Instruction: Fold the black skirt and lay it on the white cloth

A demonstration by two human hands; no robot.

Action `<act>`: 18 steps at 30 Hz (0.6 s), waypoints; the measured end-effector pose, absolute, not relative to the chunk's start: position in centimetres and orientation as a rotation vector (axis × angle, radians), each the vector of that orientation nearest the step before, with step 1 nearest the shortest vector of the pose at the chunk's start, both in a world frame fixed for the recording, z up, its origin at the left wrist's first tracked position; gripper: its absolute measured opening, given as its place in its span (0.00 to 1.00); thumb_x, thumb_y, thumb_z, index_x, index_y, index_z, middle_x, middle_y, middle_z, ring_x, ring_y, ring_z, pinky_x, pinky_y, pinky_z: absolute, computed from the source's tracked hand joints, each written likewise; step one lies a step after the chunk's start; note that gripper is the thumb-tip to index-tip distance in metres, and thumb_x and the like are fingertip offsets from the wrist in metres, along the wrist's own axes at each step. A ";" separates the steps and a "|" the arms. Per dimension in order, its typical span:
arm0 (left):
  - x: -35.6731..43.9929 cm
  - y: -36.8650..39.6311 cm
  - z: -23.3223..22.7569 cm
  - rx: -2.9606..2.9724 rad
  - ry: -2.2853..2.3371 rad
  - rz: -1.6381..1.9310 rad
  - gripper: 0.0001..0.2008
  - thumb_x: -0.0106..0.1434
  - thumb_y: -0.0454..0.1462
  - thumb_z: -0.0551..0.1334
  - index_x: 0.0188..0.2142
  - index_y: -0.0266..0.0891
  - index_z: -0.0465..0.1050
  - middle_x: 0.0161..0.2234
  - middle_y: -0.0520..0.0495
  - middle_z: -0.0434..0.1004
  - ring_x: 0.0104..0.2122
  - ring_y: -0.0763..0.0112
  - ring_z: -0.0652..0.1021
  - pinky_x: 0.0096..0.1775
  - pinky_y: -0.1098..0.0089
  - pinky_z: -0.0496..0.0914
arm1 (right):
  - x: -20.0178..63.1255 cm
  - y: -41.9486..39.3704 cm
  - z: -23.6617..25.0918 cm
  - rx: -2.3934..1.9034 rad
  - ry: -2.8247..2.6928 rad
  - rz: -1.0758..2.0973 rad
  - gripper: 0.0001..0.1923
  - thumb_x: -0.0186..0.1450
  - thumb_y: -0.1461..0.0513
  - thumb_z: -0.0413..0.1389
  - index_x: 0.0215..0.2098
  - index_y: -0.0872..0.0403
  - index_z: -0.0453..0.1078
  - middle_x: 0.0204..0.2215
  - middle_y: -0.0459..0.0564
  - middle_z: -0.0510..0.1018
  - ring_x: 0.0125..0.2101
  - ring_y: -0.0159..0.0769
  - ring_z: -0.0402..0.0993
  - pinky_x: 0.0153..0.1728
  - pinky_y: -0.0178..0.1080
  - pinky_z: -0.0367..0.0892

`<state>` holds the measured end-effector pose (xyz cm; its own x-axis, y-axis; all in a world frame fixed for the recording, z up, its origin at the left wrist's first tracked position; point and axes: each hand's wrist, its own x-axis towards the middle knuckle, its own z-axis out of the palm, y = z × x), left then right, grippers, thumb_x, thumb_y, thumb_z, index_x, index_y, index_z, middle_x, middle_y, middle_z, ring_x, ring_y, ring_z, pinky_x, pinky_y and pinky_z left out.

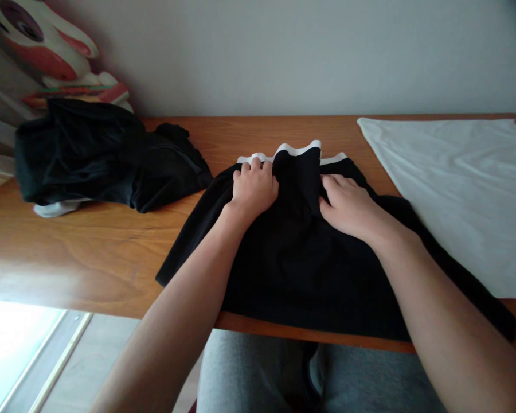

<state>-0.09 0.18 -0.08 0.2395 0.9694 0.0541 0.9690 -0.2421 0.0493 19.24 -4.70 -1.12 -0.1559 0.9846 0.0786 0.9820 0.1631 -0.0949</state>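
A black skirt with a white waistband lies spread on the wooden table in front of me, its waist bunched into waves and its lower part flaring toward me. Near the left part of the waistband, my left hand has its fingers curled onto the black cloth. My right hand grips a raised fold just below the waistband, with the thumb on the near side and fingertips partly hidden by the fabric. The skirt's right side stretches under my right forearm to the table's front edge.
A crumpled black garment lies at the left, with a bit of white cloth under it. White fabric lies flat at the right, partly under the skirt. A cartoon animal figure stands at the back left against the wall.
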 end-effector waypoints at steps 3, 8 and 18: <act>-0.2 0.2 -0.1 2.481 1.940 0.124 0.21 0.74 0.40 0.49 0.59 0.37 0.69 0.60 0.32 0.72 0.59 0.46 0.72 0.55 0.51 0.70 | 19.2 -4.7 -1.1 -1.948 -2.297 0.031 0.22 0.71 0.61 0.46 0.60 0.57 0.67 0.56 0.65 0.76 0.53 0.60 0.73 0.51 0.58 0.71; -0.2 0.1 0.0 2.484 1.931 0.125 0.20 0.74 0.41 0.49 0.59 0.36 0.70 0.60 0.32 0.72 0.58 0.46 0.72 0.54 0.53 0.70 | 19.2 -4.7 -0.8 -1.967 -2.302 0.050 0.22 0.70 0.61 0.46 0.60 0.58 0.68 0.58 0.66 0.75 0.53 0.61 0.73 0.51 0.59 0.71; -0.2 0.2 -0.2 2.498 1.924 0.143 0.20 0.74 0.41 0.50 0.58 0.35 0.70 0.59 0.31 0.72 0.58 0.45 0.72 0.53 0.52 0.70 | 19.1 -4.8 -0.5 -1.978 -2.317 0.069 0.22 0.71 0.62 0.46 0.61 0.59 0.67 0.60 0.67 0.74 0.55 0.61 0.73 0.53 0.58 0.71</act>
<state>-0.23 0.19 -0.17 0.2531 0.9640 0.0810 0.9654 -0.2571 0.0436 19.07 -4.83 -0.49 -0.1548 0.9870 0.0425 0.9828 0.1582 -0.0956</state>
